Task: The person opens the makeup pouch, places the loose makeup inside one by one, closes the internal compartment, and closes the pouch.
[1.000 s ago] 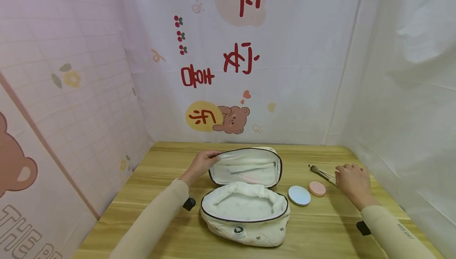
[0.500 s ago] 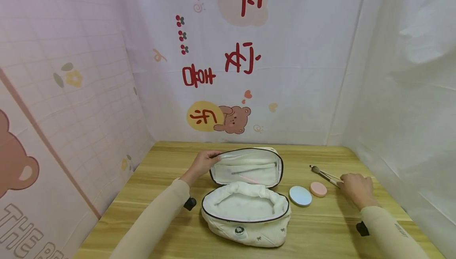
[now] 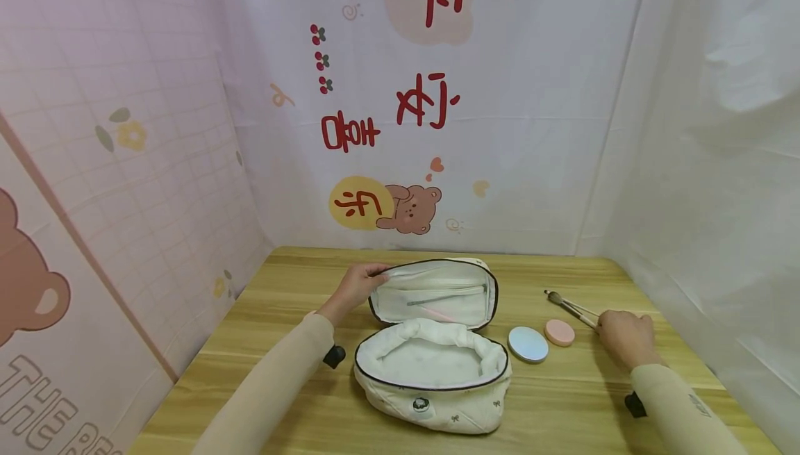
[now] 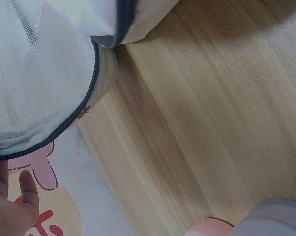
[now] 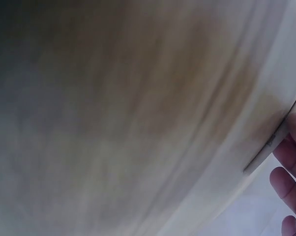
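A cream makeup bag with dark zip edging and a bow print stands unzipped in the head view. Its raised lid has a mesh pocket holding a slim grey stick and a pink one. My left hand holds the lid's upper left edge; in the left wrist view, fingers show at the zip rim. To the right lie two makeup brushes, heads pointing away and left. My right hand pinches a pale brush handle between thumb and finger; its brush head is outside the right wrist view.
A round pale-blue compact and a smaller pink round case lie between the bag and the brushes. The wooden table meets printed fabric at the back and sides.
My right hand has come down onto the brush handles, and its fingers have closed on one. My left hand keeps its hold on the lid. The head view has shifted slightly.
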The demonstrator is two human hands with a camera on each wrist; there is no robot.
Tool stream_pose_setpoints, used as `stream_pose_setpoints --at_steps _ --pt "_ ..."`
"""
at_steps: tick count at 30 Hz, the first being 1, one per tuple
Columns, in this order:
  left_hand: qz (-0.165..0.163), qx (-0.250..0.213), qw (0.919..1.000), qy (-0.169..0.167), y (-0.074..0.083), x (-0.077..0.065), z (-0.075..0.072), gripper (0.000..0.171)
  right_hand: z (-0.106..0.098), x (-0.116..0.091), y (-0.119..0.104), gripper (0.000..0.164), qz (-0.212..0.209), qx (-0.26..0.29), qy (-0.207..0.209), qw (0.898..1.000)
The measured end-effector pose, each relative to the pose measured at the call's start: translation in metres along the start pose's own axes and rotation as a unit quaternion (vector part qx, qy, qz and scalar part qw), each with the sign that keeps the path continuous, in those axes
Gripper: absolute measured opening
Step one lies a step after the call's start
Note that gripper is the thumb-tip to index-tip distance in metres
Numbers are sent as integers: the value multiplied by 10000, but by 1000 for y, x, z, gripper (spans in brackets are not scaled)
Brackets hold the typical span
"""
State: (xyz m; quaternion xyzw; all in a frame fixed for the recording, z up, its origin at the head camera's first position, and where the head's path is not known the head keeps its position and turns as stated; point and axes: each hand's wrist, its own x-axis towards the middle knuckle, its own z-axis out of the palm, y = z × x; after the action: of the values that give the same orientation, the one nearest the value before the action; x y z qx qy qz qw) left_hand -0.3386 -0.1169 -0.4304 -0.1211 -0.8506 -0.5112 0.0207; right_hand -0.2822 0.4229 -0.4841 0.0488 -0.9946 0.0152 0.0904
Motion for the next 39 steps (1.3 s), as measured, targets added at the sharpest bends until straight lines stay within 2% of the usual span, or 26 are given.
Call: stream_pose_setpoints --at_steps 9,14,23,26,33,39 --pt "57 52 10000 -21 0 0 0 26 0 1 0 24 -69 -45 -216 9997" --pt "138 61 9999 -29 0 1 -1 26 -2 1 -1 24 -79 -115 -197 9997" --pt "6 19 10000 -29 0 2 0 26 -6 5 3 21 116 -13 -269 9996" --pt "17 23 10000 -15 0 2 0 26 -8 7 1 17 86 37 -114 9999" --pt "42 4 10000 -4 0 1 -1 25 -7 9 -8 11 -269 -72 664 9974" --pt "71 -45 10000 -24 0 0 -1 26 -10 14 -14 16 -275 -80 755 9967"
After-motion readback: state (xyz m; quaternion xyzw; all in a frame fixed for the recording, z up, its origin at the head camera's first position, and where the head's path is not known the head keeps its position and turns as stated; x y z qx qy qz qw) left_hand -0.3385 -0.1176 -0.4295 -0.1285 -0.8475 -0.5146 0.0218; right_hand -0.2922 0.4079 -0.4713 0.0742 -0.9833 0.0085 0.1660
